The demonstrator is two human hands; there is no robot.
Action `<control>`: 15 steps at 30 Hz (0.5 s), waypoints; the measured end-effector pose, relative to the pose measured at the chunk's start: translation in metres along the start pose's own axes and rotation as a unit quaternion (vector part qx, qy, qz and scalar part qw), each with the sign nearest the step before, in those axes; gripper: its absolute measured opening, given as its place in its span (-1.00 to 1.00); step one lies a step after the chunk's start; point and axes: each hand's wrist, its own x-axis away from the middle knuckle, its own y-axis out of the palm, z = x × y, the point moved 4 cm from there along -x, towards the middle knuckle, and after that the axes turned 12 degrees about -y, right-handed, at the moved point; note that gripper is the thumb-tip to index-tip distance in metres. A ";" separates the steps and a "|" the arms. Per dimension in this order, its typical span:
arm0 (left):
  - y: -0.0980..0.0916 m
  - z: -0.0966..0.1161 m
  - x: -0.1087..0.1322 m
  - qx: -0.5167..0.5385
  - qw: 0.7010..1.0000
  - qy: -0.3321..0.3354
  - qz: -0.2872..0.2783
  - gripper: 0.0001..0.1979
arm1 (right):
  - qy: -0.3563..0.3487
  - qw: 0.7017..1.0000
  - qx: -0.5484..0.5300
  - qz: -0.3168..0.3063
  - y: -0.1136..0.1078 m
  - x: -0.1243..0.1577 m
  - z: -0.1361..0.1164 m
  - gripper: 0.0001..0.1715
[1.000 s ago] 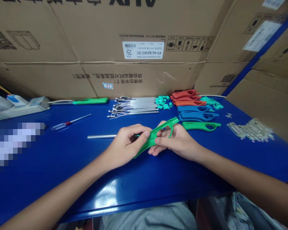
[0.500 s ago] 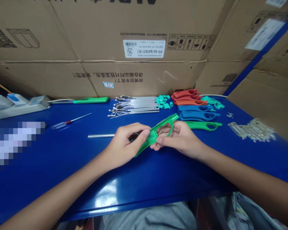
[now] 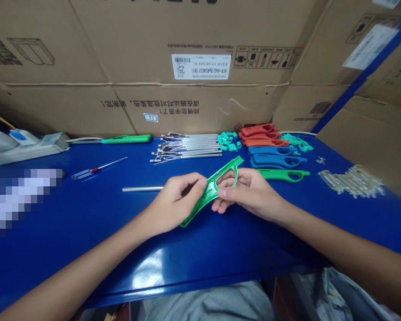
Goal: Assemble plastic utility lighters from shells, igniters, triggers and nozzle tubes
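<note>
1 green plastic handle shell [image 3: 210, 191] is held above the blue table [image 3: 200, 249] between the left hand [image 3: 182, 196] and the right hand [image 3: 250, 192], its hollow inner side showing and its looped end tilted up to the right. The left thumb and fingers pinch it near the middle; the right thumb presses beside the loop, the other fingers curled behind. 1 metal tube [image 3: 140, 189] lies on the table, its right end hidden behind the left hand. Beyond are a row of wired metal rods [image 3: 198, 147], teal plastic pieces [image 3: 227, 141] just beside them, and blue handle shells [image 3: 277, 160]. 1 clear-handled screwdriver [image 3: 94, 170] lies farther left.
</note>
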 end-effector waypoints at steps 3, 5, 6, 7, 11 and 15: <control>0.000 0.000 0.001 -0.004 1.000 -0.003 -0.004 -0.64 | 0.003 1.000 0.002 -0.001 0.001 0.000 -0.001 -0.65; 0.000 0.001 0.001 -0.006 1.000 -0.001 -0.004 -0.63 | 0.005 1.000 0.006 0.000 0.002 0.000 -0.001 -0.64; 0.000 0.001 0.001 -0.006 1.000 -0.002 -0.004 -0.64 | 0.005 1.000 0.008 0.000 0.002 0.000 -0.001 -0.63; 0.000 0.001 0.001 -0.005 1.000 -0.003 -0.005 -0.64 | 0.006 1.000 0.010 -0.001 0.002 0.000 -0.001 -0.63; 0.000 0.002 0.000 -0.001 1.000 -0.005 -0.009 -0.64 | 0.005 1.000 0.013 -0.007 0.001 0.000 -0.001 -0.65; 0.000 0.002 0.000 0.016 1.000 -0.004 -0.020 -0.66 | 0.002 1.000 0.012 -0.009 0.001 0.000 -0.001 -0.68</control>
